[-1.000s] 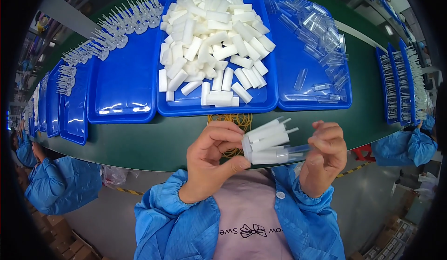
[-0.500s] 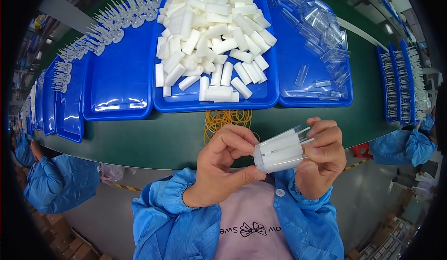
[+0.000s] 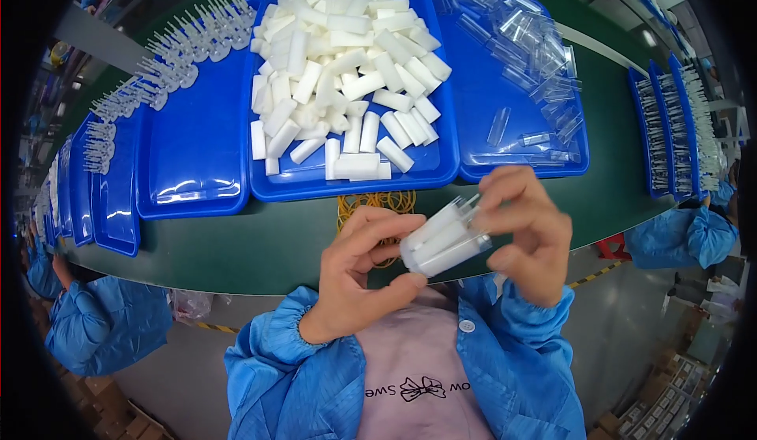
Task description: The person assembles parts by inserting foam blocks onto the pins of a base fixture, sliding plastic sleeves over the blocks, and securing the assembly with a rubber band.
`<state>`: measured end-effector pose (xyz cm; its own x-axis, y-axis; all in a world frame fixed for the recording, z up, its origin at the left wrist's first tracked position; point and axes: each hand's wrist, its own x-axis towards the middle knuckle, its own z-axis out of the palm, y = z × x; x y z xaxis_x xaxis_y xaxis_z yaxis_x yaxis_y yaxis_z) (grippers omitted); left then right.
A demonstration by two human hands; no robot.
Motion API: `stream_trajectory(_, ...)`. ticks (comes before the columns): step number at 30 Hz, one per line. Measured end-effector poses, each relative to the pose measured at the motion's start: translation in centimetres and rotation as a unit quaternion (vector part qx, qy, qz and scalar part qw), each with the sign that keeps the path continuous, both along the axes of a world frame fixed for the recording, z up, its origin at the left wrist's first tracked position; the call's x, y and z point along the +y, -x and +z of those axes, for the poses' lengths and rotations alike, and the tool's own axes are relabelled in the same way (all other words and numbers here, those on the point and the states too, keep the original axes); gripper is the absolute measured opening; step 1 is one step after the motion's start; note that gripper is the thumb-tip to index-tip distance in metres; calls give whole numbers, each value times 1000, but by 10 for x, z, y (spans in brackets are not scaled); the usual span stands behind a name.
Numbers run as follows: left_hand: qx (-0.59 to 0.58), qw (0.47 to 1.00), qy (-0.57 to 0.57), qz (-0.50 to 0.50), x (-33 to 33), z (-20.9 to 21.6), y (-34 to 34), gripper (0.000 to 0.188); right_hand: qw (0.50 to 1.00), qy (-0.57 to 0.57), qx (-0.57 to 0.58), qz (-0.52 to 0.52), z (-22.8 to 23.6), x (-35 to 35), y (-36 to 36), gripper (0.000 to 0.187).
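Note:
My left hand (image 3: 359, 274) pinches the base end of a cluster of clear plastic tubes (image 3: 445, 237), thumb below and fingers above. White padding rolls fill the tubes, and thin pale rods stick out of their far end. The cluster tilts up to the right, above my lap at the table's near edge. Close to that far end is my right hand (image 3: 527, 233), slightly blurred. Its curled fingers are at the rod tips, with the thumb apart from them; I see nothing gripped between them.
A blue tray (image 3: 355, 191) heaped with white rolls (image 3: 347, 85) stands ahead. At its right, another blue tray (image 3: 473, 124) holds loose clear tubes (image 3: 528, 46). Rod-topped pieces (image 3: 209, 30) line trays at the left. Yellow rubber bands (image 3: 374, 201) lie near my hands. Co-workers sit both sides.
The tube cluster and my left hand have shifted slightly left. My right fingers have moved up along the rods, and the right thumb has come away from the tubes. The view has shifted slightly.

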<state>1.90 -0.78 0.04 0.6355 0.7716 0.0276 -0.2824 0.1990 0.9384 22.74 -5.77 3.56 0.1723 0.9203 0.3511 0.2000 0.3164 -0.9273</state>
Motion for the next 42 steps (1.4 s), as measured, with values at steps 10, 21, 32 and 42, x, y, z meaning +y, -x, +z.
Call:
stream_trajectory(10, -11, 999, 15, 44, 1, -3, 0, 47, 798, 137, -557, -185, -39, 65, -64, 38)
stream_trajectory(21, 105, 967, -194, 127, 0, 0, 3, 46, 958, 25, 284, 4, -1, 21, -11, 30)
stream_trajectory(32, 99, 941, -295, 134, 2, 8, 2, 42, 982, 6, 175, -64, -4, 10, -1, 39)
stream_trajectory(42, 97, 972, -176, 123, 0, 7, -3, 43, 987, 22, 145, -61, -13, 3, 12, 39)
